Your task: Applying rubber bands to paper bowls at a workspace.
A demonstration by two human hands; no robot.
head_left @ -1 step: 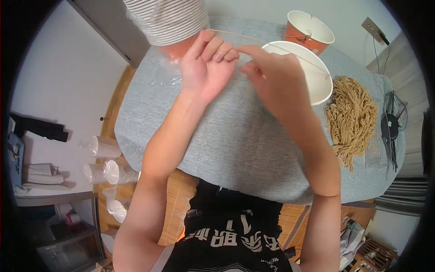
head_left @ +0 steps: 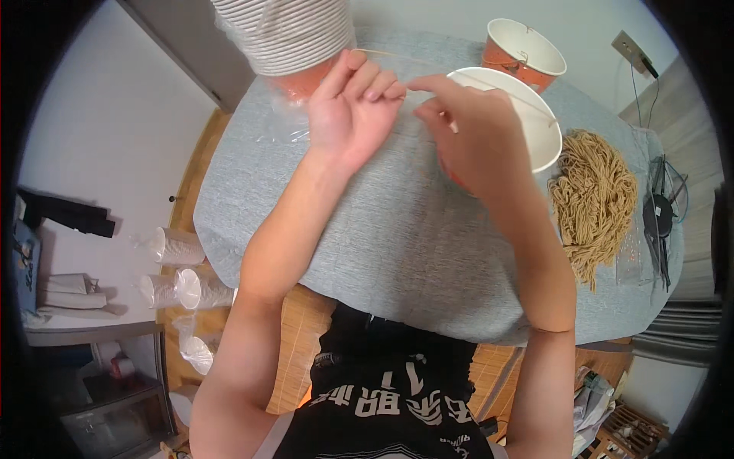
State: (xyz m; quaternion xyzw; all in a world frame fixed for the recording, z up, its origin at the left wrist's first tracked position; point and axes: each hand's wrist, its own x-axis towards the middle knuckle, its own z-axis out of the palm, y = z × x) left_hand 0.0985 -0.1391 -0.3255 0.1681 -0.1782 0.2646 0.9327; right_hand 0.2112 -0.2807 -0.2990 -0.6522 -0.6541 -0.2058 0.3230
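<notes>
My left hand (head_left: 353, 111) is raised palm up with its fingers curled, closed on a thin tan string (head_left: 417, 59). From its index fingertip the string runs right to the rim of a large white-lined paper bucket (head_left: 544, 141). Just to the right, my right hand (head_left: 482, 134) hangs in front of the bucket and hides part of it. Its index finger points at the left fingertips, with the thumb apart below; the other fingers are hidden. Behind stands an orange paper bucket (head_left: 508, 71) with a string tied across it.
A tall plastic-wrapped stack of paper buckets (head_left: 290, 46) stands at the far left of the cloth-covered table (head_left: 382, 237). A heap of tan strings (head_left: 596, 199) lies at the right, beside a black stand-like object (head_left: 657, 214). More wrapped bucket stacks (head_left: 180, 246) lie on the floor, left.
My right hand has shifted slightly to the right, its index fingertip now a little farther from my left fingers. The near bucket looks slightly shifted. My left hand has hardly moved.
</notes>
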